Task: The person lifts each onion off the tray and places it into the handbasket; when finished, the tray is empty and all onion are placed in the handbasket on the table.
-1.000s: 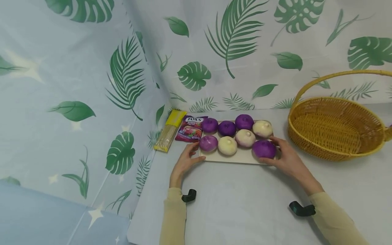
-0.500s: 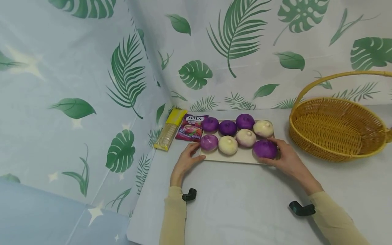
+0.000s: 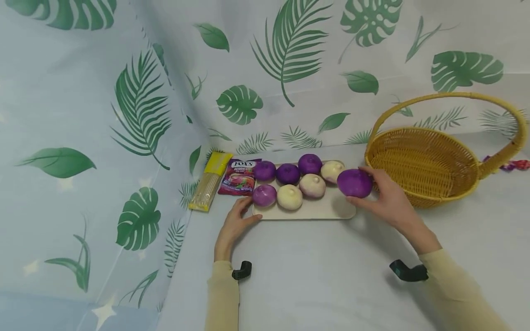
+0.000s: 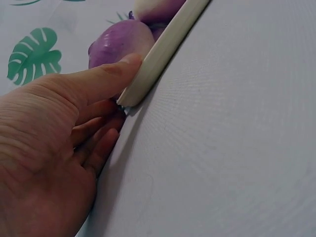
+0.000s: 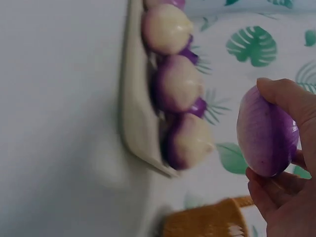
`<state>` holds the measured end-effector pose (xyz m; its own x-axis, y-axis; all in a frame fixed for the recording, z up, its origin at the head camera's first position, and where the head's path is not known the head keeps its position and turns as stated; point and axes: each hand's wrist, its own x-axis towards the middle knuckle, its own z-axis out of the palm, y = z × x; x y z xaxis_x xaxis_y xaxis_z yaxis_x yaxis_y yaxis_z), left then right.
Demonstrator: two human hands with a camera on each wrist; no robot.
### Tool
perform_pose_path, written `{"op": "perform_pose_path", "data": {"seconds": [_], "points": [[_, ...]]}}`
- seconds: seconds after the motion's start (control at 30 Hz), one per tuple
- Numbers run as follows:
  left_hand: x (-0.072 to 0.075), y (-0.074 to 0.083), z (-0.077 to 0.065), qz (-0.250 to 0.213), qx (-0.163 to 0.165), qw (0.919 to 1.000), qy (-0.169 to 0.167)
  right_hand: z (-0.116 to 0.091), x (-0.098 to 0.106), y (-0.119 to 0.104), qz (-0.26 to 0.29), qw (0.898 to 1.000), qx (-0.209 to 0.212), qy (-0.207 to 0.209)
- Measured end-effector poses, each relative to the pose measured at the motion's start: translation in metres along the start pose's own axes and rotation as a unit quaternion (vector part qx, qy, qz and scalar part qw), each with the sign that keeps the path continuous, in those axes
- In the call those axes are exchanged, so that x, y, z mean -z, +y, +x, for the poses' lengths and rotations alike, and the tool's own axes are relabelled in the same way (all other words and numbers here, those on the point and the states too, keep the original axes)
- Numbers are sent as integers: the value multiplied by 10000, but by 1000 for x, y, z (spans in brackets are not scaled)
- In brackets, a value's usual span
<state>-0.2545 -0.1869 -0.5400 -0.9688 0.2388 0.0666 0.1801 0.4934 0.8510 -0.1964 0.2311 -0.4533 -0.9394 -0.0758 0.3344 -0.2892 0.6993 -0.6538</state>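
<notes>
My right hand [image 3: 389, 197] holds a turnip [image 3: 354, 183], thumb on one side and fingers on the other, raised over the tray's right end. In the right wrist view the turnip [image 5: 266, 131] shows a pale side shading into purple. Several more turnips, some purple side up and some white side up, sit in two rows on a cream rectangular tray [image 3: 314, 212]. My left hand [image 3: 236, 225] grips the tray's near left corner. In the left wrist view its thumb lies on the rim [image 4: 148, 74] beside a purple turnip [image 4: 121, 42], the other fingers curled at the corner.
A yellow wicker basket [image 3: 422, 161] with a tall handle stands right of the tray. To the left lie a purple Fox's candy bag [image 3: 240, 177] and a yellow-topped noodle pack [image 3: 211, 179]. Leaf-printed sheeting [image 3: 285, 119] rises behind the white table [image 3: 306, 276].
My right hand has lifted the purple turnip up off the tray's near right corner. The left hand stays at the tray's corner. The head view has turned right, showing more of the basket.
</notes>
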Motion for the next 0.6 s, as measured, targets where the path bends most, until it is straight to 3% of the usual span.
{"op": "perform_pose_path", "data": {"seconds": [0.2,0.4,0.6], "points": [[5,1,-3,-33,-132,9998,117,25,50,8,-262,9976,-635,42],[7,-2,-6,-130,-23,9999,112,58,81,56,-479,9903,-1218,-468],[-1,-2,-5,-185,42,9998,-1,70,102,99,-236,9795,-1740,-989]]}}
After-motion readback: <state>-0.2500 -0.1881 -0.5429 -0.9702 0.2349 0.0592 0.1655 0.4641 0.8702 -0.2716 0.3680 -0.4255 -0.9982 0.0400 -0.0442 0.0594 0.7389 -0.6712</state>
